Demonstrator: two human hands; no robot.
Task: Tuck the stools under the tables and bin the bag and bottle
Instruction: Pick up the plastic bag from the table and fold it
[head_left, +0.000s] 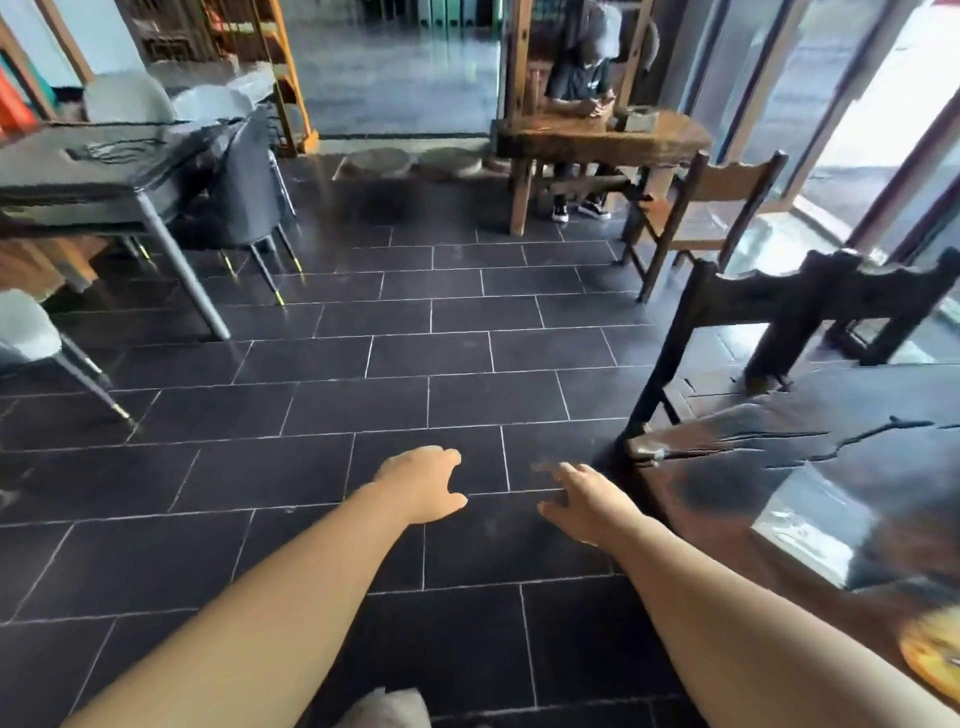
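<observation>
I have both hands out over the dark tile floor (311, 364), holding nothing: the left hand (423, 483) at 6 o'clock with fingers loosely curled down, the right hand (587, 501) just beside it, fingers slightly spread and blurred. The dark wooden counter (831, 457) lies at 4 o'clock near my right hand, with a dark wooden chair (779, 299) at its far end. The grey counter (93, 171) and grey chairs (244, 187) stand at 10 o'clock.

The dark tiled floor (415, 364) bears a grey table (104, 171) with a grey chair (244, 176) beside it on the left. On the right stand a dark wooden table (831, 493) and a dark chair (753, 299).
</observation>
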